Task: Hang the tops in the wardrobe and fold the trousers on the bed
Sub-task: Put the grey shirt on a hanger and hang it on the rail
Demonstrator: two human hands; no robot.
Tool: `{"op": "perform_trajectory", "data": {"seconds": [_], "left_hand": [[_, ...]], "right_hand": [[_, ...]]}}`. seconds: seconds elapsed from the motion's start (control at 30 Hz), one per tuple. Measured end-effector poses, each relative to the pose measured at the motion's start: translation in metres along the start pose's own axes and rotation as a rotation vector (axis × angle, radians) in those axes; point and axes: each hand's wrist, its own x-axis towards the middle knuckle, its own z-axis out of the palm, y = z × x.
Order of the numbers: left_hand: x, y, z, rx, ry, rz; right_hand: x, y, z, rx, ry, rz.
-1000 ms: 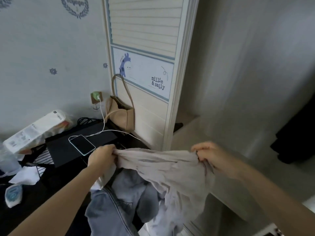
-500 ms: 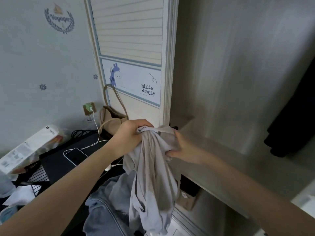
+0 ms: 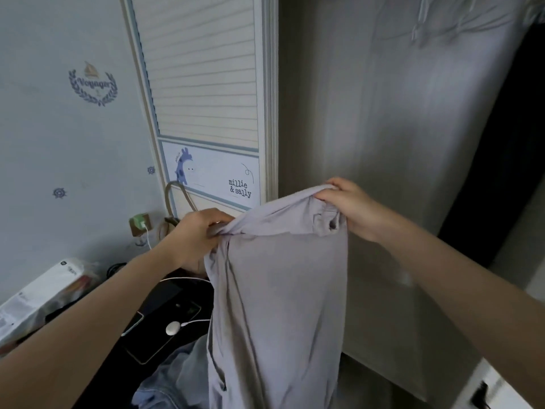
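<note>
A pale grey garment [image 3: 280,290] hangs down in front of me, held up by its top edge, which has a belt loop near its right end. My left hand [image 3: 197,234] grips the bunched left corner of that edge. My right hand [image 3: 351,208] pinches the right corner, higher up. The cloth is stretched between both hands and falls past the bottom of the frame. Behind it stands the open wardrobe [image 3: 383,128], with a dark garment [image 3: 501,143] hanging inside at the right. A blue denim piece [image 3: 171,379] lies below, partly hidden by the grey cloth.
The louvred wardrobe door [image 3: 206,84] with a giraffe picture stands at the left. A beige bag [image 3: 174,202] hangs beside it. Below lie a black table [image 3: 159,320], a phone [image 3: 132,323] on a white cable, and a white box [image 3: 38,293].
My hands have moved apart and upward, spreading the bunched grey garment out by its top edge. The camera has tilted up towards the wardrobe.
</note>
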Motion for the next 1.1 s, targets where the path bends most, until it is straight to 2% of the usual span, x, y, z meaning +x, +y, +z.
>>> {"op": "perform_trajectory", "data": {"seconds": [0.13, 0.2, 0.27, 0.37, 0.57, 0.63, 0.67, 0.73, 0.77, 0.8, 0.83, 0.87, 0.93, 1.0, 1.03, 1.1], "left_hand": [[0.022, 0.016, 0.007, -0.01, 0.032, 0.032], [0.032, 0.028, 0.011, -0.021, -0.012, 0.044], [0.041, 0.041, 0.011, -0.033, -0.101, 0.098], [0.054, 0.059, 0.013, -0.026, -0.207, 0.141], [0.082, 0.076, 0.014, -0.122, 0.016, -0.019], [0.088, 0.076, 0.014, -0.18, -0.011, -0.073], [0.089, 0.074, 0.015, -0.327, -0.146, -0.132], [0.083, 0.071, 0.022, -0.809, -0.635, -0.256], [0.079, 0.068, 0.028, -0.949, -0.862, -0.256], [0.077, 0.068, 0.035, -1.017, -1.021, -0.225], [0.076, 0.068, 0.042, -1.03, -1.057, -0.241], [0.078, 0.07, 0.052, -0.992, -0.998, -0.308], [0.079, 0.084, 0.072, -0.88, -0.71, -0.435], [0.082, 0.093, 0.095, -0.734, -0.475, -0.451], [0.082, 0.096, 0.104, -0.686, -0.447, -0.443], [0.08, 0.109, 0.118, -0.61, -0.51, -0.405]], "right_hand": [[-0.014, -0.035, -0.022, 0.165, -0.118, -0.006], [-0.02, -0.045, -0.031, 0.22, -0.169, -0.021], [-0.022, -0.052, -0.04, 0.207, -0.126, -0.071], [-0.023, -0.062, -0.053, 0.16, 0.03, -0.138], [-0.022, -0.081, -0.07, 0.154, 0.189, -0.26], [-0.026, -0.085, -0.073, 0.121, 0.216, -0.281], [-0.029, -0.086, -0.073, 0.1, 0.209, -0.286], [-0.035, -0.089, -0.077, 0.084, 0.158, -0.26], [-0.038, -0.089, -0.078, 0.111, 0.117, -0.238], [-0.042, -0.09, -0.081, 0.143, 0.079, -0.215], [-0.046, -0.09, -0.084, 0.171, 0.037, -0.198], [-0.051, -0.09, -0.085, 0.184, -0.001, -0.188], [-0.057, -0.087, -0.089, 0.221, -0.086, -0.168], [-0.063, -0.083, -0.091, 0.275, -0.167, -0.142], [-0.064, -0.081, -0.092, 0.289, -0.201, -0.146], [-0.068, -0.079, -0.097, 0.294, -0.248, -0.157]]}}
